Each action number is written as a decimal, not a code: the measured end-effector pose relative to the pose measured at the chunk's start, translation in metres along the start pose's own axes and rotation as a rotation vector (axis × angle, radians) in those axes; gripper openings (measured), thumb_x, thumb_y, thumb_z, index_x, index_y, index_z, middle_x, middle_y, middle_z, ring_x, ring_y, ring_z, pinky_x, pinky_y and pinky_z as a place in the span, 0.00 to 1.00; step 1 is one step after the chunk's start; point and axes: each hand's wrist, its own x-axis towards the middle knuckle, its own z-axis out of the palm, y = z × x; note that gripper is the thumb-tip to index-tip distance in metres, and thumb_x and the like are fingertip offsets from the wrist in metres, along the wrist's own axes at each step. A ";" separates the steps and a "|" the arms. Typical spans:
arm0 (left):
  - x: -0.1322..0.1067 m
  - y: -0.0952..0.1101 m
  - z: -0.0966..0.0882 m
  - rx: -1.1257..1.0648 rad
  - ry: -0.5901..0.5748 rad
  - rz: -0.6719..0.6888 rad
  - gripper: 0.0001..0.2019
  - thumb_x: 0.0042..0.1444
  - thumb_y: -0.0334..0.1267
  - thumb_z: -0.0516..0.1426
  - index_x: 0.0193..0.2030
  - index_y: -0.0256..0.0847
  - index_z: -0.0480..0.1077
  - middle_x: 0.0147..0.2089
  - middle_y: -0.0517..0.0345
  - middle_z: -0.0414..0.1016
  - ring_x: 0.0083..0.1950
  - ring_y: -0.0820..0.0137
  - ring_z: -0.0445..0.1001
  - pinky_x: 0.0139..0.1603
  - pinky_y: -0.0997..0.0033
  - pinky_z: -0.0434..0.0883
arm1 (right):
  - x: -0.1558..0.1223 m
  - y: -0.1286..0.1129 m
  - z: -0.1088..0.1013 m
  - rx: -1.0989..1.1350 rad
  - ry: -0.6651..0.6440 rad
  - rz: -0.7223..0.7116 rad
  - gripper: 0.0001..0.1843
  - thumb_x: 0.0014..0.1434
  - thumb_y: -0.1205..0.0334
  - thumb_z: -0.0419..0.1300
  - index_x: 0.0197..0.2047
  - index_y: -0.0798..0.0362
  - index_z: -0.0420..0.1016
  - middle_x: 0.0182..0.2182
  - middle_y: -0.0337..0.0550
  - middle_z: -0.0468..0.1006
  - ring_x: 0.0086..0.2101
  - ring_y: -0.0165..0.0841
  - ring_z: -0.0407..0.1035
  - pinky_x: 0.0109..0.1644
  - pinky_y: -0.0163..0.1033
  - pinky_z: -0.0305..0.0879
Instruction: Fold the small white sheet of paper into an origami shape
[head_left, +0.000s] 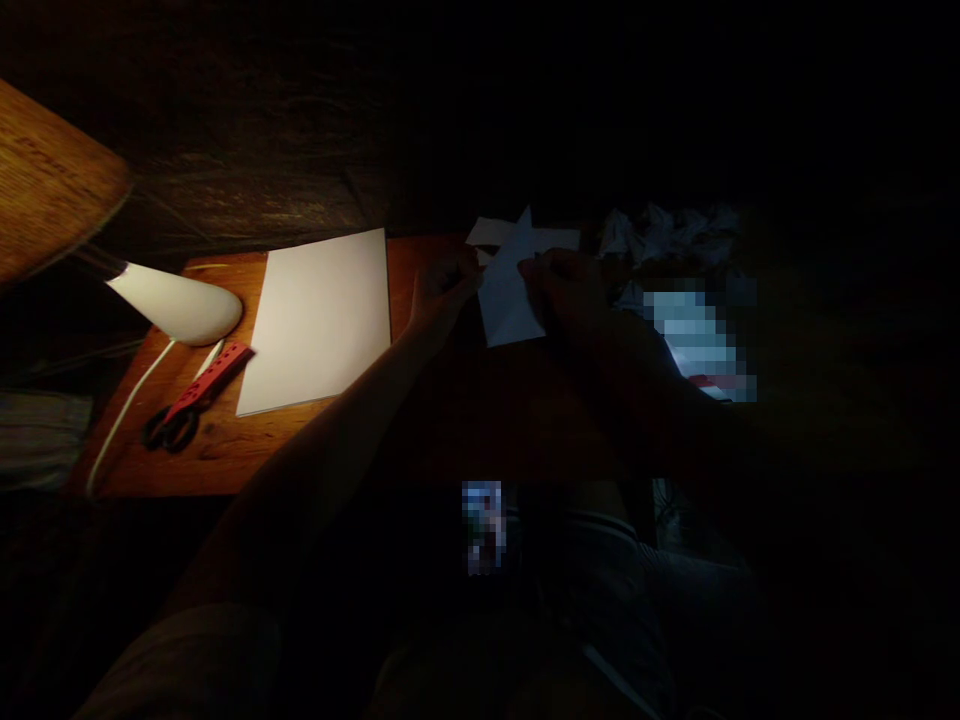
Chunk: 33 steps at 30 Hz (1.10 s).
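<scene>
A folded sheet of paper (511, 300) with a pointed top stands up between my hands over the dark middle of the table. My left hand (448, 280) pinches its left edge. On its right side, my right hand (562, 280) grips the paper with the thumb and fingers closed. Just behind it lie pale paper strips (556, 238). To the left, a stack of blank white paper (322, 320) rests on the lit tabletop. Deep shadow hides much of both hands.
A lamp (180, 305) with a white base and cord stands at the left. Black-handled scissors (176, 425) and a red holed strip (210, 380) lie near it. Several folded paper pieces (667, 235) sit at the back right, behind a bright blurred screen (694, 340).
</scene>
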 end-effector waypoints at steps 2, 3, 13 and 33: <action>0.001 -0.001 -0.001 -0.003 0.010 0.006 0.20 0.50 0.48 0.71 0.24 0.43 0.66 0.25 0.63 0.64 0.29 0.73 0.63 0.31 0.69 0.62 | -0.001 -0.003 0.001 0.007 -0.023 0.014 0.24 0.65 0.66 0.69 0.20 0.50 0.66 0.20 0.31 0.62 0.24 0.26 0.57 0.32 0.36 0.57; 0.001 -0.002 -0.002 -0.004 0.014 0.005 0.20 0.50 0.48 0.71 0.24 0.43 0.66 0.25 0.63 0.63 0.29 0.73 0.62 0.30 0.69 0.61 | -0.001 -0.004 0.001 0.005 -0.035 0.017 0.24 0.65 0.66 0.69 0.20 0.50 0.66 0.20 0.32 0.63 0.25 0.26 0.58 0.33 0.36 0.58; 0.001 -0.002 0.000 -0.102 -0.015 -0.039 0.20 0.51 0.51 0.69 0.25 0.43 0.65 0.27 0.62 0.65 0.30 0.72 0.65 0.32 0.68 0.62 | -0.002 -0.007 -0.001 0.010 -0.087 0.012 0.26 0.58 0.55 0.77 0.21 0.50 0.66 0.20 0.31 0.62 0.25 0.25 0.56 0.30 0.34 0.54; -0.002 0.005 0.000 -0.072 -0.229 -0.072 0.20 0.53 0.45 0.71 0.25 0.41 0.65 0.26 0.63 0.64 0.27 0.76 0.61 0.28 0.70 0.60 | -0.004 -0.001 -0.005 -0.234 -0.302 -0.048 0.20 0.62 0.55 0.72 0.26 0.51 0.69 0.27 0.35 0.72 0.30 0.28 0.63 0.35 0.36 0.64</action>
